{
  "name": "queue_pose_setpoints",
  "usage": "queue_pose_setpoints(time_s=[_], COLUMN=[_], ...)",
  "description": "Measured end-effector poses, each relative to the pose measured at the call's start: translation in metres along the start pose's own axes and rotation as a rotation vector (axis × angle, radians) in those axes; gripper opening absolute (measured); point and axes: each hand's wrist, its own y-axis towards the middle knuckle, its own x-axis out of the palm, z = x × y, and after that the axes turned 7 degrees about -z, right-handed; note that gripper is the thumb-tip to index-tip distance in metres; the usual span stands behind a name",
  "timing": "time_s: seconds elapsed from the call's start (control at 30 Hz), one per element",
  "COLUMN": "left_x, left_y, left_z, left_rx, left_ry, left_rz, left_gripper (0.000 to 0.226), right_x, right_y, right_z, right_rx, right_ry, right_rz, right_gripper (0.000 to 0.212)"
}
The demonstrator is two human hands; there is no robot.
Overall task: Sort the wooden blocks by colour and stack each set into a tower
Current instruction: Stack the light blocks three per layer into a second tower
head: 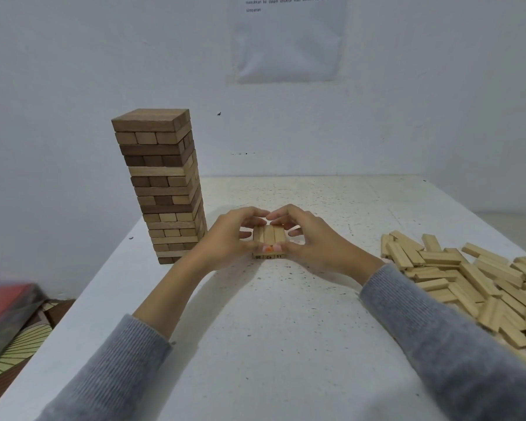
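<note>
Head view. A row of three pale blocks [269, 235] lies flat on the white speckled table [255, 329], just right of the foot of the brown tower [161, 189] and apart from it. The blocks lie side by side, long sides touching, with dark markings on their near end faces. The left hand [228, 235] and right hand [310, 238] enclose this row from either side. The fingers of both hands are curled over the far end, where the fingertips [260, 214] nearly meet. Both thumbs [266, 248] press the near end and touch each other, so each hand grips the row. The tower stands upright at the table's left edge, built of many layers of three blocks in mixed dark and mid-brown tones, each layer crossing the one below. A loose pile of pale blocks [483, 287] lies at the right of the table, well apart from the hands. Grey sleeves [438, 344] cover both forearms. A sheet of paper [286, 41] with printed text hangs on the wall [73, 71] behind
</note>
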Motion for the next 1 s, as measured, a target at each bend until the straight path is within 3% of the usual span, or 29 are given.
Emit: queue_pose_setpoints(time_s=[0.23,0.33,0.4,0.5,0.67,1.0], left_x=[-0.001,-0.006,-0.007,0.000,0.024,0.029], left_y=[-0.005,-0.011,-0.017,-0.024,-0.020,-0.023], left_z=[0.004,0.010,0.018,0.029,0.034,0.038], left_rx=[0.000,0.007,-0.030,-0.166,-0.373,-0.388], left_ry=[0.109,0.116,0.004,-0.271,-0.549,-0.624], left_rz=[-0.027,-0.018,0.042,0.121,0.160,0.112], left_gripper=[0.065,0.053,0.045,0.051,0.074,0.073], right_x=[-0.003,-0.011,-0.012,0.000,0.023,0.037], right_y=[-0.009,-0.012,-0.016,-0.019,-0.022,-0.023], right_z=[-0.007,-0.012,-0.017,-0.023,-0.036,-0.040], right_rx=[0.031,0.064,0.107,0.224,0.306,0.341], right_ry=[0.052,0.131,0.206,0.389,0.567,0.546], right_rz=[-0.019,0.014,0.104,0.241,0.224,0.132], right_gripper=[0.044,0.042,0.042,0.042,0.050,0.055])
